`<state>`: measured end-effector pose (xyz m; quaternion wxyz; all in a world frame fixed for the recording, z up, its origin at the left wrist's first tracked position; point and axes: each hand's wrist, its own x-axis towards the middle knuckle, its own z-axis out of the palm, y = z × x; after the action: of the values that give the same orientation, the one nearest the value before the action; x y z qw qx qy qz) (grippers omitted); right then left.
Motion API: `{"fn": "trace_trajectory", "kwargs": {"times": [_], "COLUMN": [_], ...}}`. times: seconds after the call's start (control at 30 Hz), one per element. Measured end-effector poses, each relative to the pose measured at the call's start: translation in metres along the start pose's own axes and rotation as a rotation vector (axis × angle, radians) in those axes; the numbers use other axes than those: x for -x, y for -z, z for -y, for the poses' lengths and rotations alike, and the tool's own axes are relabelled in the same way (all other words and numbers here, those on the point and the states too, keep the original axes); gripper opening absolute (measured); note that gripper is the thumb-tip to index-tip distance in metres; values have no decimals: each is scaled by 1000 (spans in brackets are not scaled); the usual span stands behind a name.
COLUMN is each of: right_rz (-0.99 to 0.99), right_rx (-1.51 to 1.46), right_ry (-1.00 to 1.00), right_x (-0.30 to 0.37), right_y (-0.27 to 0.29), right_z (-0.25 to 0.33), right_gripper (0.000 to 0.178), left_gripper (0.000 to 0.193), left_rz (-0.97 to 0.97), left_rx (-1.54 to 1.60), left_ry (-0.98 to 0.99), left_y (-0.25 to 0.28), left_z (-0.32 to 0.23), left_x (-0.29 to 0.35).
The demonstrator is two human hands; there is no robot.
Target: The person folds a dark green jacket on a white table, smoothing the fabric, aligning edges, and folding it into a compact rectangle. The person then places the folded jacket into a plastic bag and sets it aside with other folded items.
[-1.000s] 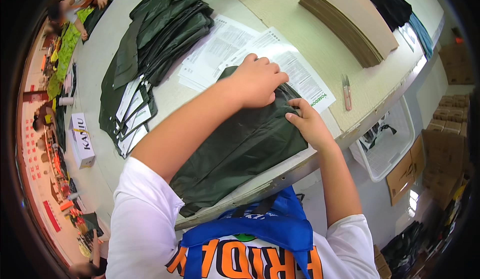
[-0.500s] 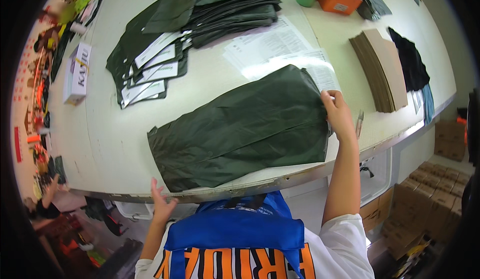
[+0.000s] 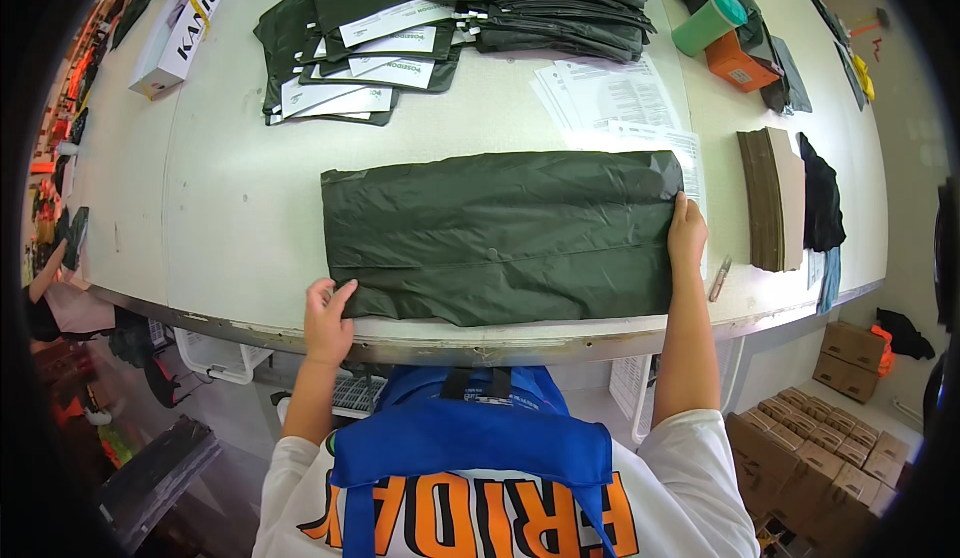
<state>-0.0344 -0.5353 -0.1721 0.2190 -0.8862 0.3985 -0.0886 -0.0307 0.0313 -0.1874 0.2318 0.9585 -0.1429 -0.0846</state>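
A folded piece of dark green, slightly shiny fabric (image 3: 490, 238) lies flat as a long rectangle on the table in front of me. A seam runs along its length, and its surface is wrinkled. My right hand (image 3: 687, 238) is closed on the right-hand edge, with the fingertips near its upper part. At the lower left corner is my left hand (image 3: 328, 323); its thumb and fingers are apart, and the tips touch or nearly touch the edge.
White table (image 3: 240, 218). Beyond the fabric are stacked dark green pieces (image 3: 565, 18), white cards (image 3: 400, 43) and printed sheets (image 3: 620, 93). On the right: cardboard sheets (image 3: 770, 198), a small cutter-like tool (image 3: 719, 280), black cloth (image 3: 822, 198), green cup (image 3: 712, 24), orange box (image 3: 740, 63). White box (image 3: 180, 33) at left.
The fabric has turned from a slant to nearly parallel with the table edge, its left end moving away from me. My left hand has come up to its corner; my right hand keeps the right edge.
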Motion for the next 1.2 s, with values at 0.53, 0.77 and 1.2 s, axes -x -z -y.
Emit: {"fn": "trace_trajectory", "kwargs": {"times": [0.53, 0.77, 1.2], "right_rz": [348, -22, 76], "right_rx": [106, 195, 255], "right_ry": [471, 407, 467], "right_x": [-87, -86, -18], "right_y": [1, -3, -27], "right_z": [70, 44, -8], "right_gripper": [36, 39, 56], "left_gripper": [62, 65, 64], "left_rz": [-97, -21, -112], "left_rx": [-263, -323, -325], "left_ry": [-195, -123, -164], "left_y": [0, -9, -28], "left_z": [-42, -58, -55], "left_x": [-106, -112, -113]}}
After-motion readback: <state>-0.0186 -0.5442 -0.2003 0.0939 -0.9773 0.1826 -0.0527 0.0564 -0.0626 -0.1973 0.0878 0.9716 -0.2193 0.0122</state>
